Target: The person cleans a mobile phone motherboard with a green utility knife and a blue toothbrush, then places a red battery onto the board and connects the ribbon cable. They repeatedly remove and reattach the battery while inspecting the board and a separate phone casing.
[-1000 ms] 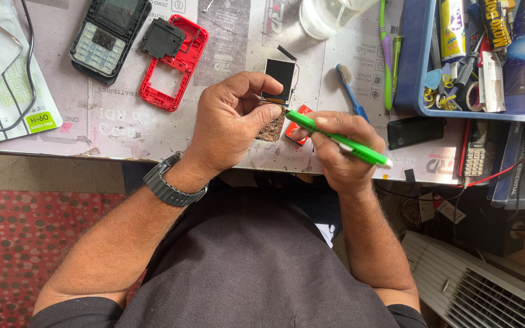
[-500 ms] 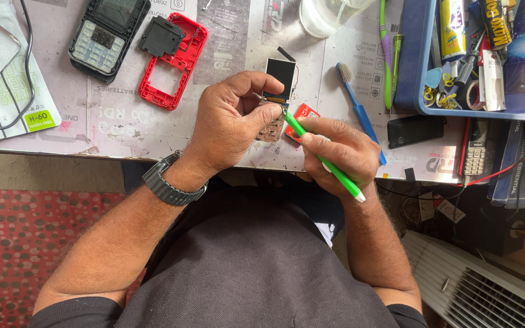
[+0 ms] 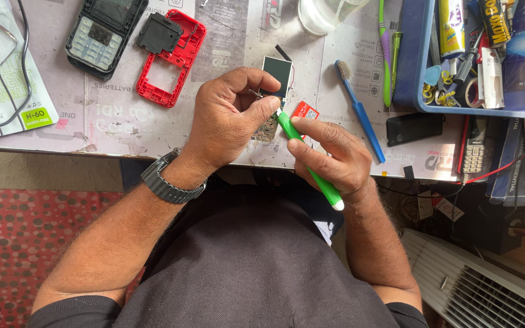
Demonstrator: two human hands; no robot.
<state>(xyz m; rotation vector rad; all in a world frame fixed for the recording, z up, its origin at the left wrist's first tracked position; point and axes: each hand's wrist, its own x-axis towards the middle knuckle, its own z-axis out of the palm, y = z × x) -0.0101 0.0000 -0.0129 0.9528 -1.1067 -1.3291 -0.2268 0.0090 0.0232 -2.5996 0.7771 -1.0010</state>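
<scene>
My left hand (image 3: 229, 118) grips a small phone circuit board (image 3: 267, 129) at the table's front edge, with its little screen (image 3: 276, 73) sticking up beyond my fingers. My right hand (image 3: 329, 155) holds a green toothbrush-like tool (image 3: 311, 170) by the handle. Its head is pressed against the board next to my left thumb. A small red part (image 3: 304, 112) lies just behind the tool.
A red phone frame (image 3: 171, 58) and a black keypad phone (image 3: 101, 33) lie at the back left. A blue toothbrush (image 3: 360, 109), a black battery (image 3: 414, 129) and a blue tray of tools (image 3: 469, 103) sit to the right. A glass container (image 3: 323, 13) stands behind.
My right hand has swung the green tool from lying sideways to pointing down toward me, with its head kept on the board. My left hand has stayed where it was.
</scene>
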